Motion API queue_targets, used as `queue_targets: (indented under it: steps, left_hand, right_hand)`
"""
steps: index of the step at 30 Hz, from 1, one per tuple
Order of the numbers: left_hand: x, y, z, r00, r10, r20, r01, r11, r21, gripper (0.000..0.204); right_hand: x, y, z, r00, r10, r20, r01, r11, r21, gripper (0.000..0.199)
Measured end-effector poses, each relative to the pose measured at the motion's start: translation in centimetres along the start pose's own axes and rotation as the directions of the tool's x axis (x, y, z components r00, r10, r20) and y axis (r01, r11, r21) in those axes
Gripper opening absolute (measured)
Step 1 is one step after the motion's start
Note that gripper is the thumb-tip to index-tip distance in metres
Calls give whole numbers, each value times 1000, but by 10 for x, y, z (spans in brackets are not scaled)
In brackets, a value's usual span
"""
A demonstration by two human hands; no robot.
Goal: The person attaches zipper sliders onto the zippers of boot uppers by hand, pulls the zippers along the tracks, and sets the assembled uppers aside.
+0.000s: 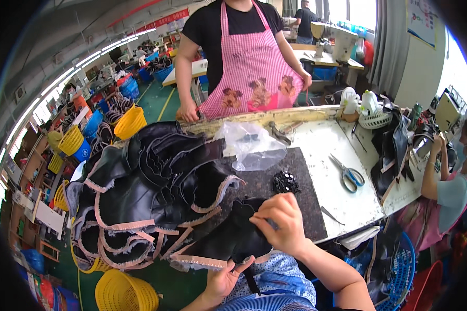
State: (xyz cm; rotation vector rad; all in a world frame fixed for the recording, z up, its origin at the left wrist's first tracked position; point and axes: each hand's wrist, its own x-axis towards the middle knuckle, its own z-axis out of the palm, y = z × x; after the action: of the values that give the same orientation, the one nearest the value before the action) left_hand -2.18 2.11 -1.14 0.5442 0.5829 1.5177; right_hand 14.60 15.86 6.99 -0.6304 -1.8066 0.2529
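A black leather boot upper (pixel 218 238) with a pale pink stitched lower edge lies at the near edge of the table, in front of me. My left hand (pixel 224 281) grips its lower edge from below, thumb and fingers at the rim. Over the upper's right side, my right hand (pixel 283 220) is closed in a pinch; whatever sits between its fingertips is too small to make out. Just beyond that hand, a cluster of small shiny black pieces (pixel 286 182) rests on a dark slab (pixel 308 207). Many similar black uppers (pixel 135 199) are heaped to the left.
Blue-handled scissors (pixel 352 179), a small pointed tool (pixel 332 215), a clear plastic bag (pixel 251 147) and a hammer (pixel 279 133) lie on the table. A yellow basket (pixel 124 293) stands below left. One person in a pink apron (pixel 259 67) stands opposite; another works at the right.
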Motion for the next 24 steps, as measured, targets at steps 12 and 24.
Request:
queue_targets:
  steps: [12,24]
  left_hand:
    - [20,-13,-54,978,-32,-205,149,796,586,6]
    - [-23,24,-64,993,116,-37,-37,574,818,12]
  right_hand:
    - [-41,-19,19,853,275,444,-441,835,330,8]
    - [-102,-19,73,650,433,625,-713,631,304,13]
